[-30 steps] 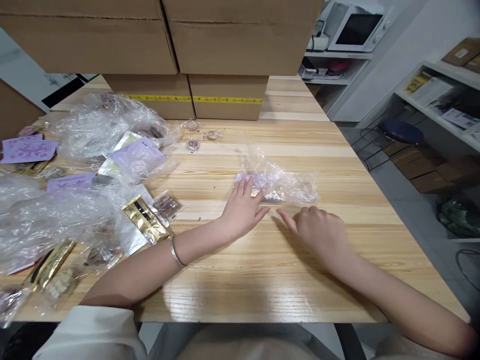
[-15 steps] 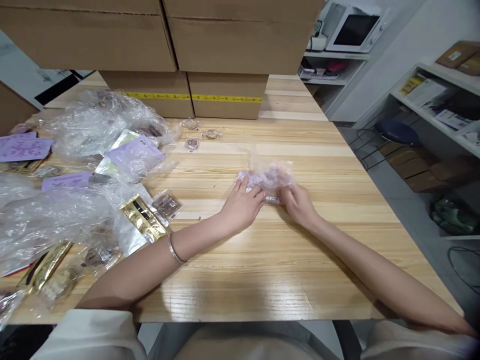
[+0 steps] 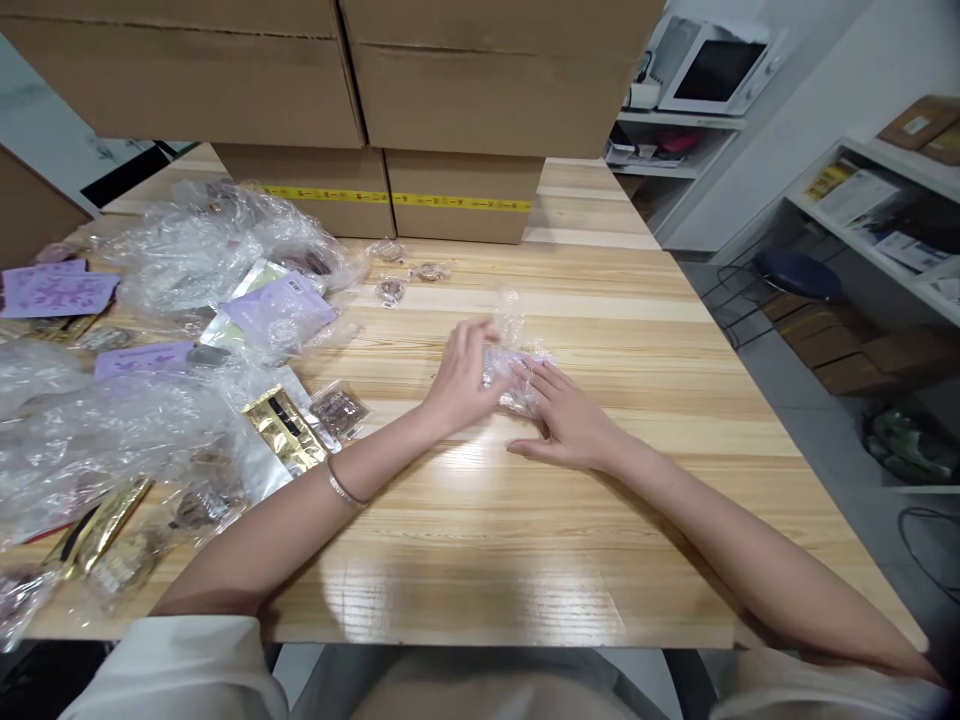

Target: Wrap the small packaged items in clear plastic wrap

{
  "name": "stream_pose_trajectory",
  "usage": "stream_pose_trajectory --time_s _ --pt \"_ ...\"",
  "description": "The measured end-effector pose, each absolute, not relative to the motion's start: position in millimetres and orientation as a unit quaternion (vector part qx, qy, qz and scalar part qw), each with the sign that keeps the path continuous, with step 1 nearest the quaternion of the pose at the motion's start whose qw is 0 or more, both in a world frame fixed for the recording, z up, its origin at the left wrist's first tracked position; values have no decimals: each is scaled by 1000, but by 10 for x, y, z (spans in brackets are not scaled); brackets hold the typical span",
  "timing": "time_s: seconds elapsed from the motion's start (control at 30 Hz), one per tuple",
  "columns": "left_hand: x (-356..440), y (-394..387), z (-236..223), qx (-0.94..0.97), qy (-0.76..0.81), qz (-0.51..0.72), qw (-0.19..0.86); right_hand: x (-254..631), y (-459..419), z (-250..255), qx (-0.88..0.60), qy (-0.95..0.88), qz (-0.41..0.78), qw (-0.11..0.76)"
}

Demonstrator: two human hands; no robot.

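A small packet in clear plastic wrap (image 3: 511, 386), part lilac and part silvery, lies on the table between my hands. Across its right side my right hand (image 3: 570, 418) rests flat, fingers stretched out and thumb spread away. At the packet's left edge is my left hand (image 3: 461, 385), its fingers apart, curved and slightly blurred; I cannot tell whether they touch the wrap. A loose flap of the clear film stands up behind the packet. My hands cover some of the packet, so its contents are unclear.
Crumpled plastic wrap (image 3: 135, 430) with lilac packets (image 3: 281, 312) spreads over the table's left side. A gold sachet (image 3: 285, 428) and a brown packet (image 3: 337, 408) lie nearer. Several small wrapped pieces (image 3: 390, 290) sit further back, before stacked cardboard boxes (image 3: 457, 180).
My right hand took the film's right side, folded it leftward over the packet, and now lies flat on it. My left hand has shifted left and lifted its fingers from the packet's top.
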State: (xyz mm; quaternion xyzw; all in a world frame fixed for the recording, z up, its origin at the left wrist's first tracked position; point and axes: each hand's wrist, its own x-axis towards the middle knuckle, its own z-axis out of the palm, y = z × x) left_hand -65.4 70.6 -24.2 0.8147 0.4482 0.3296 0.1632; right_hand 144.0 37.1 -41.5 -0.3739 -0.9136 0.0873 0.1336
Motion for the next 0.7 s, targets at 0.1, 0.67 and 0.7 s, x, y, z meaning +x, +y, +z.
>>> stream_pose_trajectory --time_s 0.1,0.67,0.7 --pt "-635 895 -285 757 494 320 284 1422 360 -438 -375 -912 84 141" --pt "-810 754 -323 942 250 97 203 1637 354 -437 -350 -912 80 198" --pt "-813 773 -326 935 251 116 220 1647 364 -440 -352 -910 83 203"
